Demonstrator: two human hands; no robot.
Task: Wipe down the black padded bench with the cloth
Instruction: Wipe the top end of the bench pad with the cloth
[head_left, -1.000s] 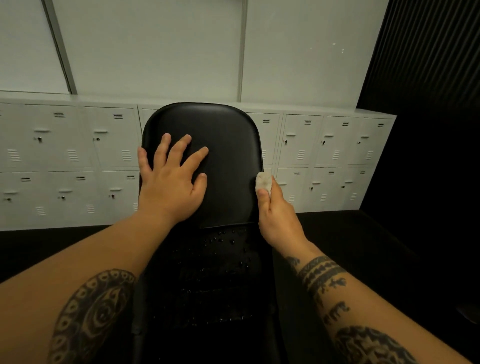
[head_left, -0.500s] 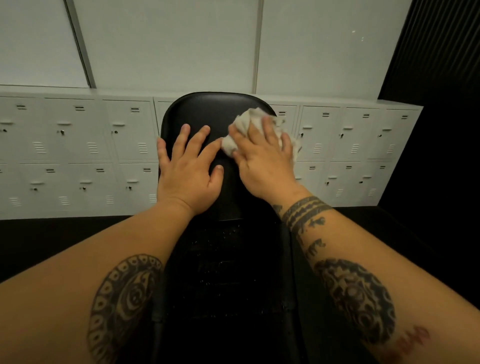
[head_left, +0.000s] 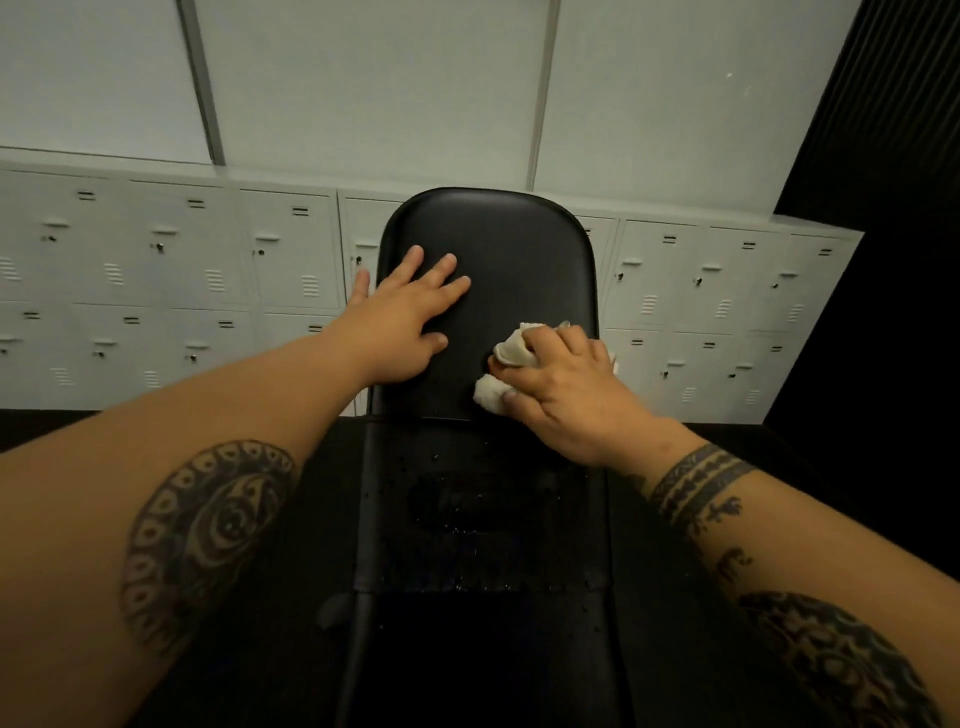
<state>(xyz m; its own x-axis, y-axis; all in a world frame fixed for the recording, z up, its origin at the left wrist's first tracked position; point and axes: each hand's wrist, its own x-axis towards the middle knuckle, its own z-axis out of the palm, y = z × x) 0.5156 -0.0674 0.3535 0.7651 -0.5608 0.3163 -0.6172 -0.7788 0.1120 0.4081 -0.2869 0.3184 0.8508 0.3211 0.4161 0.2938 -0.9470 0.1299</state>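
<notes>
While lockers (head_left: 208, 270) seem shut, right hand (head_left: 566, 395) holds cloth (head_left: 511, 351).

There was one black padded vinyl bench (head_left: 519, 249). On the bench were two bare grips, one left grip (head_left: 405, 317) and one right grip (head_left: 561, 395), and one white crumpled cloth (head_left: 511, 351). Behind the bench stood two rows of pale grey metal lockers (head_left: 208, 260); the bench hid some doors, so their number could not be told. Two grey vertical strips (head_left: 200, 78) crossed the wall behind the bench. Water drops (head_left: 467, 527) on the bench were too small to count.
</notes>
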